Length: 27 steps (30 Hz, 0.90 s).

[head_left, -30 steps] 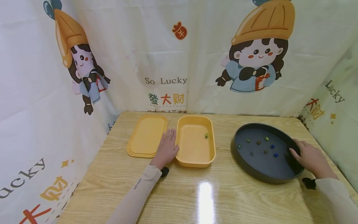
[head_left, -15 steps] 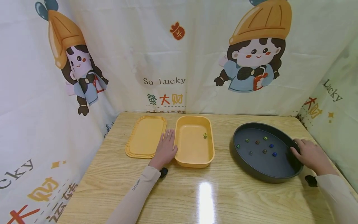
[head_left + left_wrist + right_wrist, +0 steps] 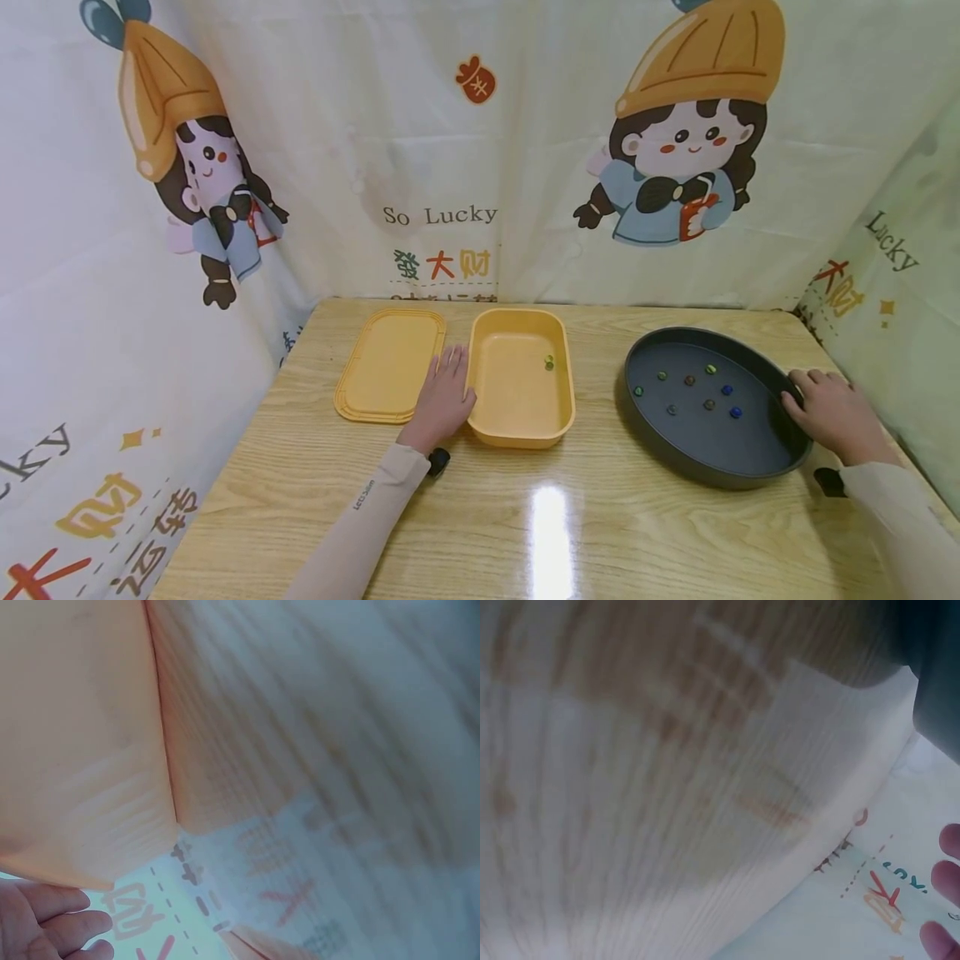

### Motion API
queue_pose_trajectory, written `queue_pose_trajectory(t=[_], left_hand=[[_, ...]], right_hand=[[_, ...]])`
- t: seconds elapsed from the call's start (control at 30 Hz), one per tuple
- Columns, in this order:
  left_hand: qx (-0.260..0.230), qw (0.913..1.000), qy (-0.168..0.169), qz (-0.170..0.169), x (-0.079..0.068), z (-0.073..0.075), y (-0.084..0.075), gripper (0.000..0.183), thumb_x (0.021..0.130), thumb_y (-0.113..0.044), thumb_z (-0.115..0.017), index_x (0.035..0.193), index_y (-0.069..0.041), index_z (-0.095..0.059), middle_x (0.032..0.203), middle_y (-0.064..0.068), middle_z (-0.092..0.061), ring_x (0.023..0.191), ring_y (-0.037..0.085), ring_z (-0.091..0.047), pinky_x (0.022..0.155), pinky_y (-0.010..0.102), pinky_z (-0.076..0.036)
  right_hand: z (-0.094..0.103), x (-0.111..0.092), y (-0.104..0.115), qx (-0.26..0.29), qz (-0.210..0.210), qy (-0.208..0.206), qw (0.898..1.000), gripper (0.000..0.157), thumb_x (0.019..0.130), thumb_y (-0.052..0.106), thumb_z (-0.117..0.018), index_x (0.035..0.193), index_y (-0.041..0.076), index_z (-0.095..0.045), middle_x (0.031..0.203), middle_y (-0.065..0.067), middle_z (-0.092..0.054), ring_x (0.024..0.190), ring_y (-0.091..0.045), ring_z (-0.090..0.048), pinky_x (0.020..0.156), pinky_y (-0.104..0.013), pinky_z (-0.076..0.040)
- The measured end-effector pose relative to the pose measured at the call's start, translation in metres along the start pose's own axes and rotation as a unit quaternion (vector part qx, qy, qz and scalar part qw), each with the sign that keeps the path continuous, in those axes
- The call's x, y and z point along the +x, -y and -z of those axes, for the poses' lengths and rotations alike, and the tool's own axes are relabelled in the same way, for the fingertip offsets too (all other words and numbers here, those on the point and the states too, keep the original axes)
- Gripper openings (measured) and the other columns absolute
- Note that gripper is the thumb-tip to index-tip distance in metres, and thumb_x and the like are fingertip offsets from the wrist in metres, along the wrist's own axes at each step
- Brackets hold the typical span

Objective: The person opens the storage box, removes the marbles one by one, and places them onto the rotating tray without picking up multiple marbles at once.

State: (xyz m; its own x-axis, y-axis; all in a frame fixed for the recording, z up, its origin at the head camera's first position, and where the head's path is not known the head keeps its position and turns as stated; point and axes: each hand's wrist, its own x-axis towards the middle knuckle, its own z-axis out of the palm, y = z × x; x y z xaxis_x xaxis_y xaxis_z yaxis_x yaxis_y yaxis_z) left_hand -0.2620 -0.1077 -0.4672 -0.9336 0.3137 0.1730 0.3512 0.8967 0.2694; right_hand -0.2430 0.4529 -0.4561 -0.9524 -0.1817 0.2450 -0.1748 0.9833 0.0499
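My left hand (image 3: 441, 396) lies with straight fingers along the left side of a yellow plastic box (image 3: 517, 437), its thumb at the rim. In the left wrist view, the fingers (image 3: 67, 926) show beside the box wall (image 3: 82, 750). A small yellow-green glass marble (image 3: 550, 362) sits inside the box, towards its right side. My right hand (image 3: 840, 414) rests at the right rim of a round dark pan (image 3: 712, 446), fingers relaxed and thumb over the edge. Several marbles, among them a blue marble (image 3: 736, 412) and a green marble (image 3: 638, 391), lie scattered on the pan's floor.
A flat yellow lid (image 3: 390, 367) lies left of the box, close to the left hand. Everything stands on a wooden table (image 3: 480, 525). A printed curtain (image 3: 337, 125) hangs behind the table and along both sides.
The head view shifts slightly. Both hands stay at the box and the pan, and the marbles keep their places.
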Motion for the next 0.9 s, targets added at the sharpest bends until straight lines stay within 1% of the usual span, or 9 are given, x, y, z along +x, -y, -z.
queue_pose_trajectory(t=[0.2,0.37,0.47,0.57,0.67,0.73,0.77,0.83,0.9], left_hand=[[0.018,0.9998,0.009,-0.002,0.002,0.003,0.002,0.063,0.096,-0.025,-0.044,0.148,0.003,-0.022,0.154,0.018,-0.025,0.145,0.032,-0.019,0.119,0.048,-0.012],[0.032,0.9989,0.033,-0.007,0.004,0.009,0.003,0.063,0.097,-0.028,-0.043,0.148,0.002,-0.021,0.154,0.018,-0.025,0.145,0.032,-0.019,0.118,0.048,-0.012],[0.033,0.9986,0.039,-0.013,0.005,0.017,0.0,0.065,0.098,-0.03,-0.045,0.148,0.002,-0.02,0.154,0.019,-0.024,0.145,0.033,-0.019,0.118,0.049,-0.014],[0.022,0.9993,0.013,-0.027,0.009,0.03,-0.006,0.066,0.096,-0.031,-0.051,0.148,0.0,-0.025,0.153,0.018,-0.029,0.143,0.033,-0.024,0.117,0.047,-0.02],[-0.036,0.9977,-0.041,-0.039,0.014,0.045,-0.014,0.062,0.091,-0.027,-0.06,0.144,-0.003,-0.037,0.146,0.016,-0.042,0.135,0.032,-0.039,0.11,0.046,-0.034],[-0.107,0.9904,-0.077,-0.042,0.019,0.053,-0.02,0.056,0.088,-0.023,-0.065,0.137,-0.004,-0.048,0.137,0.013,-0.053,0.127,0.03,-0.049,0.104,0.045,-0.042],[-0.149,0.9842,-0.088,-0.039,0.022,0.057,-0.024,0.052,0.087,-0.022,-0.066,0.134,-0.006,-0.053,0.132,0.012,-0.058,0.123,0.028,-0.053,0.101,0.045,-0.044],[-0.23,0.9677,-0.099,-0.031,0.03,0.062,-0.03,0.043,0.086,-0.019,-0.068,0.126,-0.008,-0.06,0.121,0.011,-0.065,0.114,0.026,-0.059,0.098,0.044,-0.046],[-0.306,0.9471,-0.095,-0.021,0.039,0.064,-0.036,0.035,0.085,-0.018,-0.068,0.12,-0.01,-0.065,0.111,0.01,-0.069,0.108,0.023,-0.062,0.098,0.043,-0.046]], right_hand=[[0.0,-0.003,0.004,-0.013,-0.032,0.006,0.999,0.034,0.089,0.021,-0.057,0.112,-0.005,-0.052,0.103,-0.031,-0.056,0.089,-0.048,-0.05,0.07,-0.062,-0.034],[-0.001,-0.004,0.005,-0.012,-0.038,0.002,0.999,0.034,0.09,0.02,-0.057,0.112,-0.005,-0.053,0.104,-0.031,-0.056,0.09,-0.047,-0.049,0.071,-0.061,-0.034],[-0.001,-0.005,0.005,-0.014,-0.038,0.001,0.999,0.033,0.09,0.019,-0.057,0.111,-0.005,-0.052,0.103,-0.031,-0.056,0.09,-0.047,-0.049,0.071,-0.061,-0.034],[-0.001,-0.005,0.004,-0.014,-0.036,0.0,0.999,0.032,0.09,0.019,-0.056,0.111,-0.005,-0.053,0.103,-0.031,-0.057,0.09,-0.048,-0.049,0.071,-0.061,-0.035],[-0.001,-0.005,0.003,-0.011,-0.033,-0.004,0.999,0.032,0.09,0.019,-0.057,0.111,-0.005,-0.053,0.103,-0.031,-0.057,0.09,-0.048,-0.05,0.071,-0.062,-0.035],[-0.001,-0.005,0.003,-0.009,-0.031,-0.006,0.999,0.032,0.089,0.018,-0.057,0.11,-0.006,-0.054,0.103,-0.032,-0.057,0.091,-0.048,-0.05,0.072,-0.062,-0.035],[-0.001,-0.005,0.003,-0.007,-0.031,-0.006,0.999,0.032,0.089,0.018,-0.056,0.111,-0.006,-0.054,0.103,-0.032,-0.057,0.091,-0.048,-0.05,0.072,-0.063,-0.035],[0.0,-0.005,0.004,-0.003,-0.031,-0.007,0.999,0.033,0.09,0.018,-0.056,0.111,-0.006,-0.053,0.104,-0.032,-0.057,0.092,-0.049,-0.049,0.073,-0.064,-0.035],[0.0,-0.005,0.004,0.0,-0.031,-0.008,0.999,0.033,0.09,0.018,-0.056,0.112,-0.006,-0.053,0.105,-0.032,-0.057,0.093,-0.049,-0.049,0.074,-0.064,-0.035]])
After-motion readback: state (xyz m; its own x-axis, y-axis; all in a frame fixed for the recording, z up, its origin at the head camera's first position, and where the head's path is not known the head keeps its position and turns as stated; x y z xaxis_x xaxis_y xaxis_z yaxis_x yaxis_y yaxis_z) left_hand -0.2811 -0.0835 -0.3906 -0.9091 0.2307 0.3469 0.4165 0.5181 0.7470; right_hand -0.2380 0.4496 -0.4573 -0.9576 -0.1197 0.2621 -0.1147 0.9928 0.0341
